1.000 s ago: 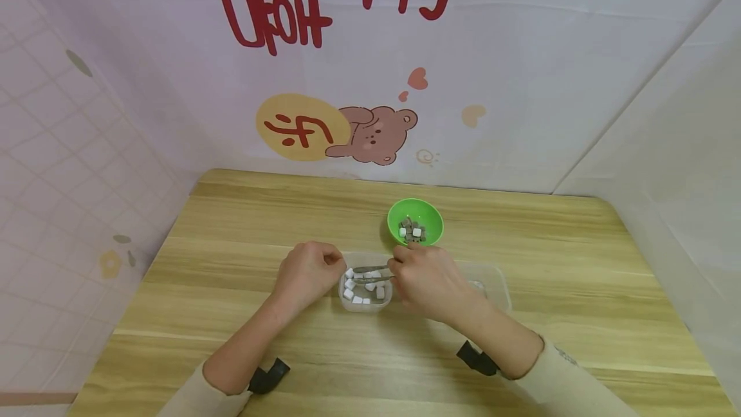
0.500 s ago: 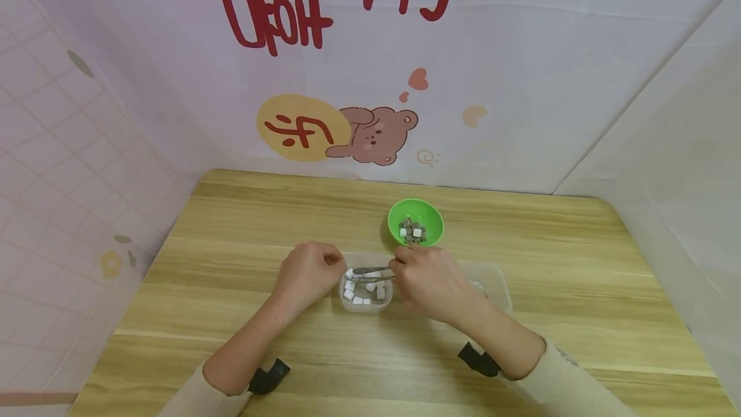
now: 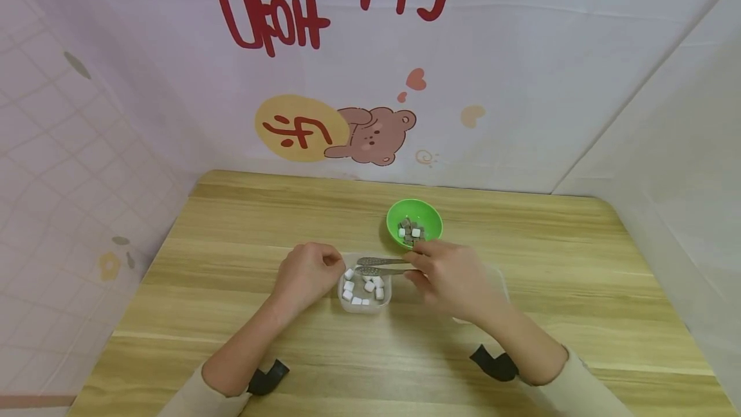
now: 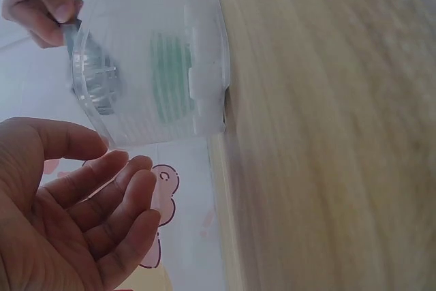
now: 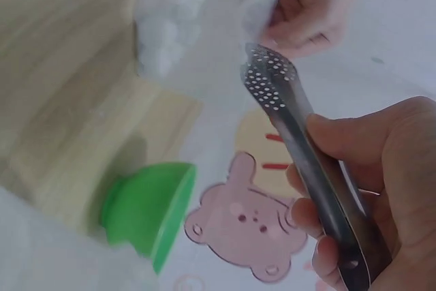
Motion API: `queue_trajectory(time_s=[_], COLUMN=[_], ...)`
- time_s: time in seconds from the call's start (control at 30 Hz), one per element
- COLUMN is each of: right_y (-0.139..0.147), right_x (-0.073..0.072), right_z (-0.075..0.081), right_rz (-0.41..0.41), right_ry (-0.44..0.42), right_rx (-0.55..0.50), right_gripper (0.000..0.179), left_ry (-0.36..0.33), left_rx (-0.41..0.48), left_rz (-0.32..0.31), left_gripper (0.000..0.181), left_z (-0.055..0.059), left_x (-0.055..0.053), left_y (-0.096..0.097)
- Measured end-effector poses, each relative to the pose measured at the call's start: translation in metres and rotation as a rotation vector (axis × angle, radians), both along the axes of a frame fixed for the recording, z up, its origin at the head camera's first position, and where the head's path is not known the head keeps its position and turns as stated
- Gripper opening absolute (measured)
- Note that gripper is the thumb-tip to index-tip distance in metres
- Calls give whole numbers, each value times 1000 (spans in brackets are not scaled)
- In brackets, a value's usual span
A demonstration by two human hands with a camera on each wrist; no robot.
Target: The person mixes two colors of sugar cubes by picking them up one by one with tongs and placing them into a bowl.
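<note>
A small clear plastic container [image 3: 361,309] holds several white cubes [image 3: 348,287]. At its left rim my left hand [image 3: 307,272] pinches the edge between thumb and finger; in the left wrist view, that thumb meets the rim's corner. My right hand [image 3: 454,278] grips metal tongs [image 5: 303,141] with perforated ends. The tongs reach leftward over the container's back part, their ends close above the rim, and no cube shows between them. Just behind stands a green bowl [image 3: 395,211] with several brown cubes [image 3: 407,239] and two white cubes [image 3: 416,233] inside.
A second clear plastic piece [image 3: 502,278], lid or tray, lies to the right, partly hidden under my right forearm. All stands on a wood-grain table [image 3: 278,204]. A printed cloth wall [image 3: 509,147] rises at its back edge.
My right hand has shifted right and slightly back, lifting the tongs from among the white cubes to above the container's rim. The left hand keeps its place.
</note>
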State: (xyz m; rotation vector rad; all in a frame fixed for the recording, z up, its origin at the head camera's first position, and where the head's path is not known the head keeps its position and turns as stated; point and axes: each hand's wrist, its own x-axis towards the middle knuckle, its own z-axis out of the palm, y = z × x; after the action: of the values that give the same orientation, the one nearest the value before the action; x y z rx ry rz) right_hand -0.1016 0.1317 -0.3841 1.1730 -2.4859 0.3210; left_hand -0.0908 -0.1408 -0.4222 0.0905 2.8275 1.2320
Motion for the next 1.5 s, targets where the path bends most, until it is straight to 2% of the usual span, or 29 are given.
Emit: queue_trajectory(time_s=[0.13,0.23,0.37,0.6,0.93,1.33,1.5], right_y=[12,22,37,63,82,83,80], right_x=[-2,-8,-16,-28,-34,-34,-31], right_z=[8,12,14,8,-3,5,6], right_rz=[-3,-12,-73,-234,-365,-373,-341], right_ry=[5,40,88,128,58,96,118], right_rx=[-97,-155,-199,-183,-123,-172,-168], right_gripper=[18,18,18,17,21,24,24], left_ry=[2,2,0,2,5,2,2], left_rx=[-8,-9,-7,-11,-11,-9,-8], left_rz=[3,3,4,5,1,2,1], left_gripper=[14,14,15,15,15,16,15], left_z=[0,0,0,1,-1,-1,0], left_x=[0,0,0,0,0,0,0], left_y=[0,0,-1,-1,-1,-1,-1])
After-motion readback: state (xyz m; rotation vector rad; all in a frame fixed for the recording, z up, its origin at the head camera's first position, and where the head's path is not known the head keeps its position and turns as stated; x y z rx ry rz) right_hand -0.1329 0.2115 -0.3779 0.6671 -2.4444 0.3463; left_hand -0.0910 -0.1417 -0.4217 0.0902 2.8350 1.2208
